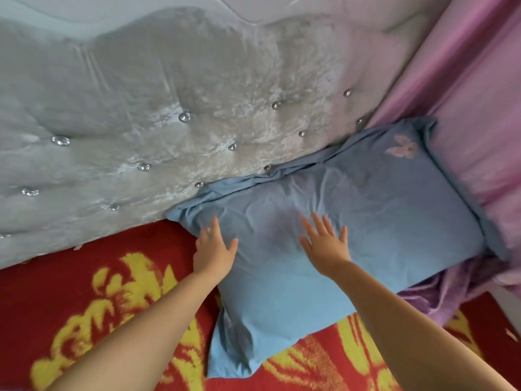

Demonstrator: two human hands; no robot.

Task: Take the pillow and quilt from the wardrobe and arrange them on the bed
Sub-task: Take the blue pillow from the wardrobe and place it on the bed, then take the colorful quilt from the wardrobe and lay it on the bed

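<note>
The soft pale-blue fabric pillow [352, 221] lies in the centre right of the frame, its long upper edge pushed against the tufted grey velvet headboard [141, 108], likely because that is where a pillow belongs on a made bed. The left hand [214, 249] rests at the pillow's left edge and the right hand [324, 244] lies flat on its middle, both with fingers spread and grasping nothing; this reads as patting or smoothing the cover, not lifting.

The pillow sits on a red bed cover with a large yellow pattern [84, 306], filling the lower frame. A pink satin curtain [465, 94] hangs at the upper right, with crumpled purple cloth [439, 294] just below the pillow's right corner. No quilt can be identified for sure.
</note>
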